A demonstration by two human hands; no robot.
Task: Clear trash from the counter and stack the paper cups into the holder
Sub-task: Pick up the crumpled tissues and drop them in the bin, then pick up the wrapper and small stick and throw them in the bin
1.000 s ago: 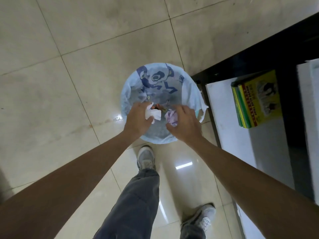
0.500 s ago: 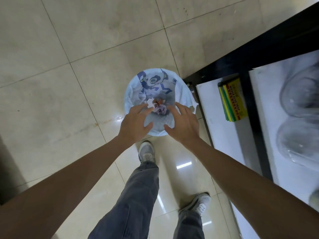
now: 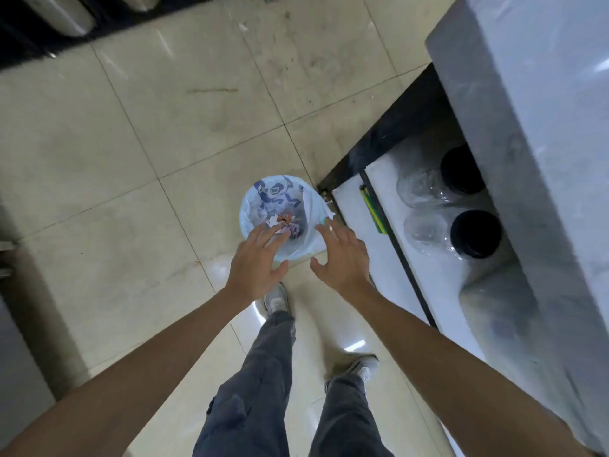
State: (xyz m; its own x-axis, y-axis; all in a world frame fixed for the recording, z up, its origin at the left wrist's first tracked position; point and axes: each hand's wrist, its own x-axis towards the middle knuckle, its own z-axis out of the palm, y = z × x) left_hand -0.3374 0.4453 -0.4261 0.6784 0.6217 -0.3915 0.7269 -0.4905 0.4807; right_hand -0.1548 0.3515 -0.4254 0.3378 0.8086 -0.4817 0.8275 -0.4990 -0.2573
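A small waste bin (image 3: pixel 309 206) lined with a pale blue printed bag stands on the tiled floor. Crumpled white and purple paper trash (image 3: pixel 286 225) lies inside it. My left hand (image 3: pixel 260 262) hovers over the bin's near left rim, fingers spread and holding nothing. My right hand (image 3: pixel 342 255) hovers just right of the bin, also spread and holding nothing. No paper cups or cup holder are in view.
The grey counter (image 3: pixel 527 94) rises at the right. Below it a white shelf (image 3: pixel 425 275) holds two clear jars with black lids (image 3: pixel 474 232) and a green-yellow booklet (image 3: pixel 374 209). My legs and shoes (image 3: pixel 276 301) stand behind the bin.
Both hands let go of the crumpled paper, which now lies in the bin. The hands opened and drew back from the bin. The view pulled up and away, showing the counter.
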